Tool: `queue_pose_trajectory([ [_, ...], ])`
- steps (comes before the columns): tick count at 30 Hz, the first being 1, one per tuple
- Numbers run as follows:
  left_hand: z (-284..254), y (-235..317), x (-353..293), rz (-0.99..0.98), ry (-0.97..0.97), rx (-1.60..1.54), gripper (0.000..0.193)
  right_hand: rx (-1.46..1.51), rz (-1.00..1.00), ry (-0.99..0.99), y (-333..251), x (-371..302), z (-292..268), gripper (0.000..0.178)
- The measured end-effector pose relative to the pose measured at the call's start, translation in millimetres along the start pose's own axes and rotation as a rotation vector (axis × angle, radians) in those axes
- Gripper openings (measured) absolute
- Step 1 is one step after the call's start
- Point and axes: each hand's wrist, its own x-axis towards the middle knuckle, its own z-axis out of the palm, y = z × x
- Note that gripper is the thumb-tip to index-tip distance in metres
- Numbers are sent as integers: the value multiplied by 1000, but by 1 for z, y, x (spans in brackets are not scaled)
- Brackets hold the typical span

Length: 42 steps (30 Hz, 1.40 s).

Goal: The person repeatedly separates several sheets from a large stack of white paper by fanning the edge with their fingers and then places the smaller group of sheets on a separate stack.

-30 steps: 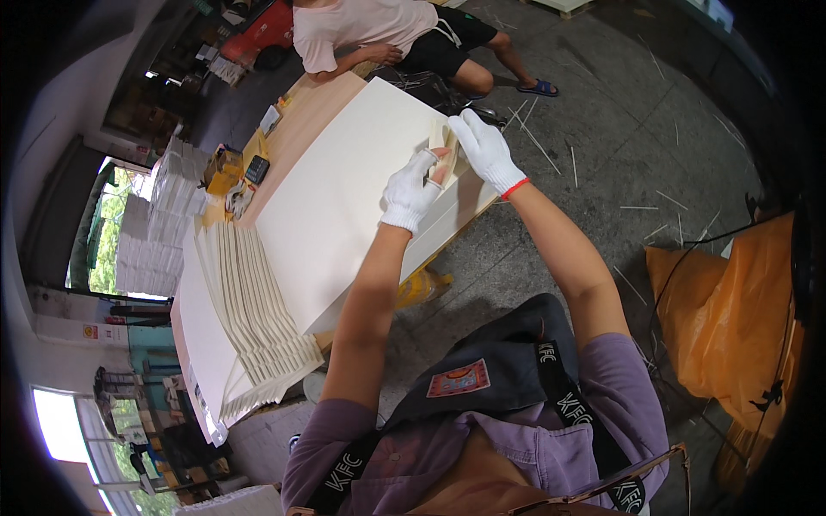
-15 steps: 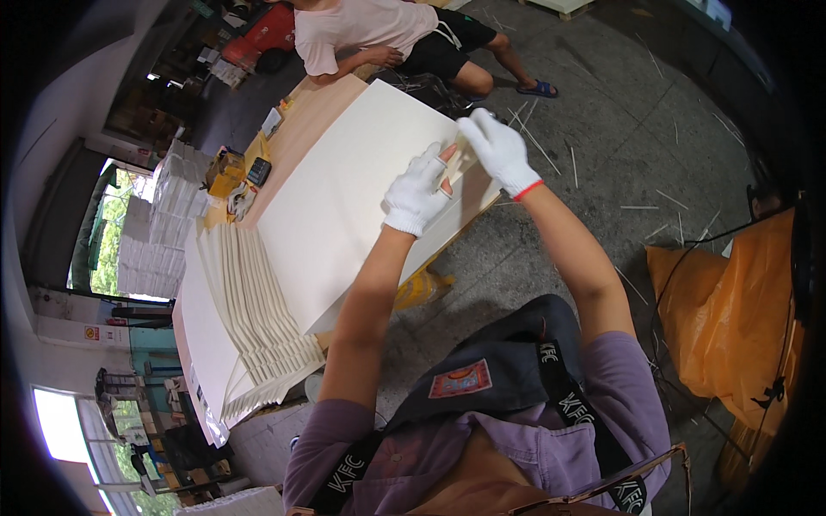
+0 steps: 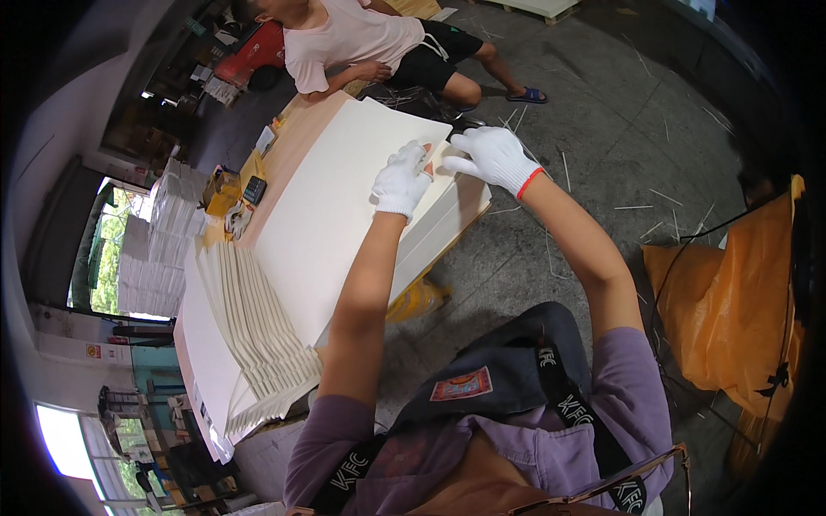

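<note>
A stack of large white sheets point(image 3: 318, 193) lies on the table, its right corner close to both hands. My left hand point(image 3: 400, 182), in a white glove that leaves some fingertips bare, lies on the top sheet near that corner, with its fingertips a little apart. My right hand point(image 3: 499, 159), in a white glove with a red cuff, hovers beside the corner. Its thumb and fingers are spread toward the sheets, with nothing seen between them. The undersides of both hands are hidden.
Fanned white sheets point(image 3: 258, 318) lie at the table's left. A calculator point(image 3: 255, 190) and yellow box point(image 3: 223, 191) sit along its far edge. A person point(image 3: 361, 52) leans at the far end. An orange sack point(image 3: 723, 292) stands right; paper strips point(image 3: 565, 172) litter the floor.
My left hand has shifted slightly left over the sheets. My right hand has come down lower and its fingers have spread. The person at the far end sits more upright.
</note>
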Motion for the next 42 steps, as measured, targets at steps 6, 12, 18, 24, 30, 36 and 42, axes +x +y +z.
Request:
queue_pose_trajectory([
  [6,-7,9,-8,-141,-92,-204,37,711,402,-44,-14,15,16,54],
  [12,-9,5,-31,-104,-47,-469,36,777,452,171,-21,10,37,54],
  [18,-14,11,-32,-165,-79,-450,41,762,434,140,-21,10,38,53],
  [24,-11,14,-32,-150,98,-569,37,768,478,110,-23,9,36,51],
  [30,3,-4,-32,-174,5,-421,39,780,484,102,-24,10,34,48],
  [36,-13,19,-35,-130,-29,-370,44,791,478,131,-26,7,36,45],
  [42,-9,13,-34,-107,0,-374,41,770,467,132,-23,8,37,46],
])
